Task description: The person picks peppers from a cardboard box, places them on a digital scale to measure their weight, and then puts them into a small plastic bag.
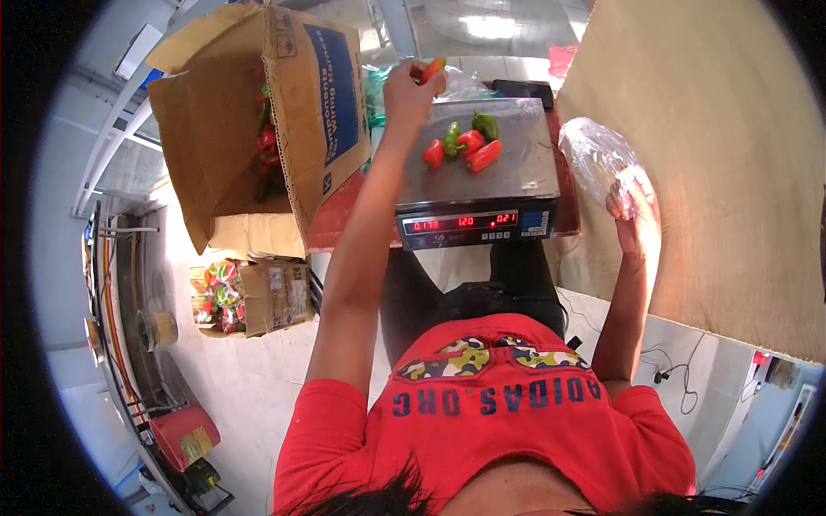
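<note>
My left hand (410, 89) is raised over the far left corner of a metal weighing scale (516, 163) and grips a red and orange pepper (434, 68). On the scale's steel platform lie several red and green peppers (465, 144). My right hand (632, 202) is off to the right of the scale, closed on a clear plastic bag (592, 155) that bulges up and to the left of it. The scale's front panel (476, 226) shows lit red digits.
A large open cardboard box (284, 112) holding more peppers stands left of the scale on a red table (337, 215). A smaller box (258, 297) with bagged peppers sits on the floor at left. A brown board (714, 163) fills the right side. A dark phone (523, 89) lies behind the scale.
</note>
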A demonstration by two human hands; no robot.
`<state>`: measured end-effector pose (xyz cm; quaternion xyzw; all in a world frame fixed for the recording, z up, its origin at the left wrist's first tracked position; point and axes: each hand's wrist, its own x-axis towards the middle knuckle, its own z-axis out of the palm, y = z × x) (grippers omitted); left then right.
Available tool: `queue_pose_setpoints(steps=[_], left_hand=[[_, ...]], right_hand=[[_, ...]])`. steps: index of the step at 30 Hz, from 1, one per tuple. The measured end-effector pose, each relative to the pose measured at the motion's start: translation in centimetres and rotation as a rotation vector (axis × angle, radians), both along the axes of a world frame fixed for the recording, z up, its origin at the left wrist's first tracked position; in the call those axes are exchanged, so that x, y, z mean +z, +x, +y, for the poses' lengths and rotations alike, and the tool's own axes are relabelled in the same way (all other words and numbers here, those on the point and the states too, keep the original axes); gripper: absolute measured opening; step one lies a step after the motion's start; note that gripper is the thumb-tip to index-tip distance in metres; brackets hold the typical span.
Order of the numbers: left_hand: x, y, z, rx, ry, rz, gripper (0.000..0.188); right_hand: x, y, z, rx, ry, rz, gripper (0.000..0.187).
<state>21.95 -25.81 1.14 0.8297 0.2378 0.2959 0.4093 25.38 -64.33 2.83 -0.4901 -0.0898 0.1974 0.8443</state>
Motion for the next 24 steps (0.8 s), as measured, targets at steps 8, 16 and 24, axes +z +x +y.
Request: queue_pose_setpoints(steps=[8, 16, 24], left_hand=[[4.2, -4.2, -0.9, -0.083, -0.148, -0.242, 0.027], [1.7, -4.9, -1.4, -0.106, -0.259, -0.163, 0.034], [-5.1, -4.9, 1.5, -0.147, -0.352, 0.031, 0.033]], right_hand=[[1.4, -0.9, 1.9, -0.003, -0.03, 0.016, 0.014], [1.1, -0.8, 1.4, 0.018, -0.009, -0.011, 0.012], [1.5, -1.1, 1.7, 0.036, -0.003, -0.014, 0.012]])
